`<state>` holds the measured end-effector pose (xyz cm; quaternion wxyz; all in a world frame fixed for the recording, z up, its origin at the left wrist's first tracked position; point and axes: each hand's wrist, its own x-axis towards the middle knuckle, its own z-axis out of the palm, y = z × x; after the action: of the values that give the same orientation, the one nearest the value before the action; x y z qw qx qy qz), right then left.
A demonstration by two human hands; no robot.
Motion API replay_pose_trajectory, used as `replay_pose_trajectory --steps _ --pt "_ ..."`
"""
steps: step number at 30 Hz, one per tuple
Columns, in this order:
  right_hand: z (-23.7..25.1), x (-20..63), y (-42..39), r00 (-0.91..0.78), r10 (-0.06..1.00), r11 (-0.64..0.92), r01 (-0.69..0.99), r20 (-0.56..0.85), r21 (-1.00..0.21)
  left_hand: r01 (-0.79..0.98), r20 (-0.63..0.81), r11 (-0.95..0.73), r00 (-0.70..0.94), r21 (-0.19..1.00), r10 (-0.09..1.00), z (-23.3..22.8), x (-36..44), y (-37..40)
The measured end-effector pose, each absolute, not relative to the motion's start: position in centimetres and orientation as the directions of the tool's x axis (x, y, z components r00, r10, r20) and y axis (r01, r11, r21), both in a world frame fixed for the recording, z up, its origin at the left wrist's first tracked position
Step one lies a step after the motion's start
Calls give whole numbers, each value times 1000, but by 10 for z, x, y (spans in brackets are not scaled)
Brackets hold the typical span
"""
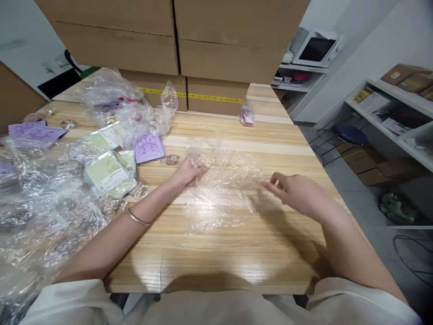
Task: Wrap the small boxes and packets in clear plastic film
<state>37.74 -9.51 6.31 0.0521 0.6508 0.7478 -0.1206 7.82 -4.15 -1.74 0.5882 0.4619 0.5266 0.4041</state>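
Observation:
A large clear plastic bag [223, 189] lies crumpled flat on the wooden table [209, 257] in front of me. My left hand [189, 174] pinches the bag's left edge, fingers closed on the film. My right hand [296, 194] hovers at the bag's right edge, fingers loosely spread and slightly blurred; whether it touches the film I cannot tell. A thin bracelet [137, 219] circles my left wrist.
Left of the bag lie green packets [108, 176], a purple card [149, 148] and heaps of clear wrapping [40, 216]. Cardboard boxes [216, 95] stand stacked at the table's far edge, with a small red-and-clear packet [246, 116] before them. Shelves [392, 117] stand at right.

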Motion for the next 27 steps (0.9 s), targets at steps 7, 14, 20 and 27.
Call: replay_pose_trajectory --steps 7,14,20,27 --pt "-6 366 -60 -700 714 640 632 33 -438 153 -279 234 476 960 834 -12 75 -39" --pt "-49 361 -79 -565 825 552 813 -21 -183 292 -29 78 -168 953 985 -19 58 -21" --pt "-56 362 -88 -440 898 437 893 0 -104 931 377 42 -189 364 907 -1 25 -13" --pt "-58 362 -87 -433 902 430 896 -2 -116 949 166 306 -314 73 935 -4 -8 3"
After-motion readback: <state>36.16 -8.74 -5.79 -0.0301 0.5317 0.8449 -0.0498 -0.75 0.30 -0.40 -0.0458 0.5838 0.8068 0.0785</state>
